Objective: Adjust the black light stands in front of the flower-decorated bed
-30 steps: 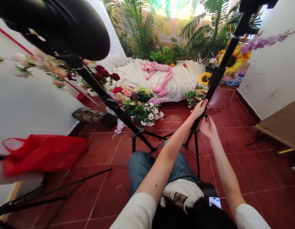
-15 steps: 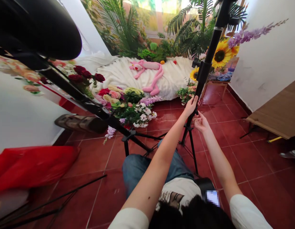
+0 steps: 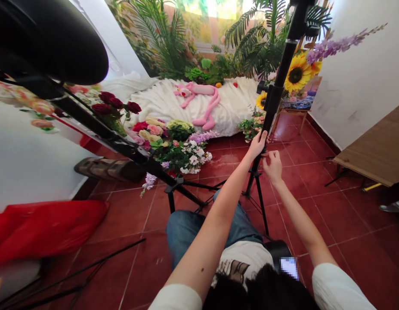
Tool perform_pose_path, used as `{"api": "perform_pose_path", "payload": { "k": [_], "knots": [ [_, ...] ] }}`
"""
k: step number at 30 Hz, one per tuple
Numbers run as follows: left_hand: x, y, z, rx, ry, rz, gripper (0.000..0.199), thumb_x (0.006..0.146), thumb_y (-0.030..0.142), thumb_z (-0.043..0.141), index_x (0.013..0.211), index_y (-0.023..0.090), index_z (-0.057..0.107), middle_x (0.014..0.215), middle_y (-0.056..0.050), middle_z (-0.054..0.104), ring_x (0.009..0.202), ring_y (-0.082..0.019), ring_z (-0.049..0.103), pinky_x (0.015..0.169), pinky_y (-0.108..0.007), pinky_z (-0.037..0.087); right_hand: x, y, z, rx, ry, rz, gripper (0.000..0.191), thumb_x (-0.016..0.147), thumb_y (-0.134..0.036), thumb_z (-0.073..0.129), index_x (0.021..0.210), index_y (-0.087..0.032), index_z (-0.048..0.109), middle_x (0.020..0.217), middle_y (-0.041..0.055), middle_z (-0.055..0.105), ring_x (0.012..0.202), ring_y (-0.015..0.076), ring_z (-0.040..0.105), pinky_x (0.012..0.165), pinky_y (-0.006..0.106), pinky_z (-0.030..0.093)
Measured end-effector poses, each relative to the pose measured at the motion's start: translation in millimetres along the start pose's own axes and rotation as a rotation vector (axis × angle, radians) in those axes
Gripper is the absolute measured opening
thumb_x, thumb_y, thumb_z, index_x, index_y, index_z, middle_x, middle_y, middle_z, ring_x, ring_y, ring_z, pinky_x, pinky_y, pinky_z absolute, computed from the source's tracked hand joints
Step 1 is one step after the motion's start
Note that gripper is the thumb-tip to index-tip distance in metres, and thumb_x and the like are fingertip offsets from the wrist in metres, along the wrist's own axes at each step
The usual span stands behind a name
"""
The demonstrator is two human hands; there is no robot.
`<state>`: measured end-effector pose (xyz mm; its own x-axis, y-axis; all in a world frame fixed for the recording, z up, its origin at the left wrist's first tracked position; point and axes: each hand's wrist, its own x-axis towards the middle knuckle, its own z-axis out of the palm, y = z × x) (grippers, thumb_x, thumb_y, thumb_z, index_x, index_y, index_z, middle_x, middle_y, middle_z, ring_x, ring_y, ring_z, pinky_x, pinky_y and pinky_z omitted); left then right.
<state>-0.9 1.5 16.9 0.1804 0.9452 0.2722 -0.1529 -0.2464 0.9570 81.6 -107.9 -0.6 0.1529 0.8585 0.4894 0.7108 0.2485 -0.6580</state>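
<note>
Left hand (image 3: 257, 145) is wrapped round the pole of the right-side black stand (image 3: 273, 103), fingers closed together. Right hand (image 3: 273, 167) is just below it, beside the pole, fingers curled in, index and thumb close to the tube; can't tell if they pinch a knob or only touch, contact spot too small to read. Stand is ahead and right of the knees, pole leaning, tripod legs (image 3: 258, 193) spread on red tiles (image 3: 302, 181). Main risk, my read: if a clamp there is loose and the left grip slips, the upper tube could drop and nip the fingers. Second: side load on a leaning pole could tip it towards the sunflowers (image 3: 296, 75) behind. Third: legs sit close to the jeans (image 3: 186, 224) and near the other stand (image 3: 99, 129), so a knee shift or pole swing could knock one into the other. That one carries a bulky black housing (image 3: 66, 38) up high, so likely top-heavy; flowers (image 3: 180, 146) are near its base.
</note>
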Motion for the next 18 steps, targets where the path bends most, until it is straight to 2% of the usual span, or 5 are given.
{"api": "perform_pose_path", "payload": {
  "k": [4,7,10,13,18],
  "knots": [
    [0.8,-1.9,0.2,-0.005,-0.006,0.017,0.058,0.085,0.075,0.042,0.079,0.019,0.057,0.067,0.001,0.057,0.060,-0.008,0.051,0.061,-0.021,0.044,-0.6,0.9,-6.9,0.047,-0.005,-0.018,0.011,0.083,-0.024,0.055,0.082,-0.024,0.065,0.093,0.0067,0.051,0.085,0.0214,0.056,0.075,0.035,0.051],
    [0.0,2.0,0.7,0.010,0.011,0.014,0.059,0.085,0.075,0.042,0.076,0.018,0.056,0.067,0.001,0.057,0.061,-0.009,0.052,0.064,-0.022,0.046,20.2,-12.1,-19.8,0.181,0.159,-0.084,0.004,0.080,-0.022,0.061,0.083,-0.024,0.062,0.089,0.0053,0.051,0.073,0.0182,0.053,0.069,0.035,0.050],
    [-0.9,4.6,0.7,0.023,0.018,0.008,0.060,0.084,0.076,0.042,0.075,0.018,0.056,0.065,0.000,0.057,0.060,-0.010,0.052,0.063,-0.023,0.046,64.2,-42.9,-43.3,0.254,0.343,-0.215,0.026,0.077,-0.026,0.070,0.098,-0.023,0.056,0.095,0.0047,0.052,0.079,0.0179,0.056,0.070,0.034,0.051],
    [-1.5,4.4,0.5,0.026,0.015,-0.008,0.061,0.082,0.078,0.041,0.075,0.019,0.056,0.063,0.001,0.056,0.056,-0.009,0.050,0.059,-0.023,0.044,124.3,-78.0,-61.4,0.369,0.390,-0.301,0.051,0.074,-0.031,0.077,0.113,-0.024,0.046,0.106,0.0056,0.053,0.094,0.0196,0.061,0.075,0.033,0.055],
    [-1.0,2.4,2.7,0.020,0.019,0.000,0.065,0.079,0.082,0.038,0.075,0.019,0.056,0.063,0.001,0.055,0.056,-0.009,0.051,0.059,-0.023,0.044,210.4,-98.8,-44.0,0.532,0.211,-0.283,0.063,0.064,-0.031,0.085,0.115,-0.026,0.047,0.090,-0.0026,0.058,0.080,0.0135,0.066,0.071,0.027,0.056]
  ]
}}
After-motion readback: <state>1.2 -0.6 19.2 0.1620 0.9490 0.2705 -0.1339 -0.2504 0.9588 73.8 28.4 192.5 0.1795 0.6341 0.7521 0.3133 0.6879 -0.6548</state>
